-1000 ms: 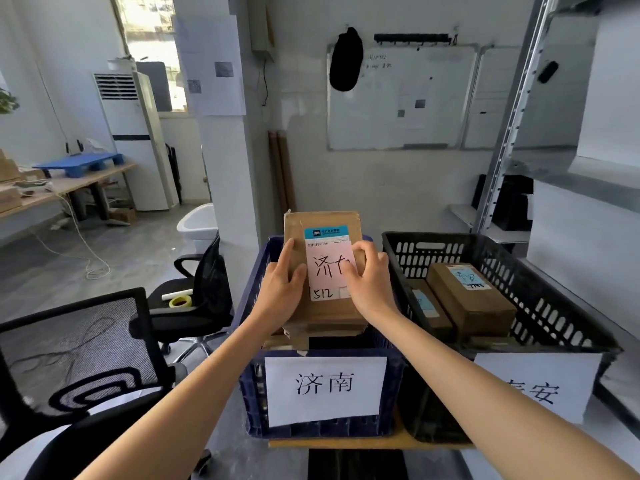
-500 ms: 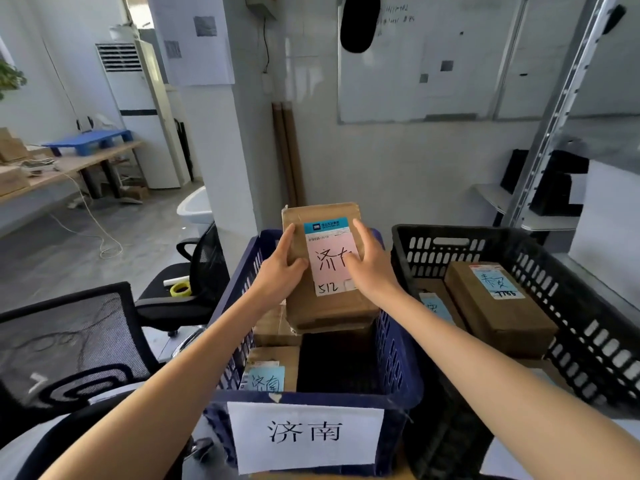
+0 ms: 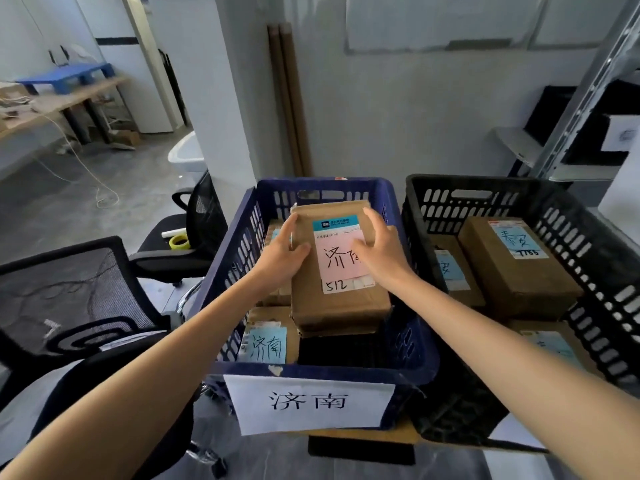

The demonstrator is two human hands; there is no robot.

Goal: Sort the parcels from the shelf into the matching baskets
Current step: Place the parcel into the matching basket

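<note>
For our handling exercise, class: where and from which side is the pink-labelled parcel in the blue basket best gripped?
By its two long sides, from above: the pink-labelled parcel lies roughly flat atop others, long edges exposed, where the left hand and right hand hold it.

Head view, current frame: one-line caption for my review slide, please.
The left hand and right hand hold a pink-labelled parcel inside the blue basket, beside the black basket.

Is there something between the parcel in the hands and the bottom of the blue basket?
Yes: other parcels in the blue basket lie under the left side of the held parcel. Under its near right, only a dark gap shows.
</note>
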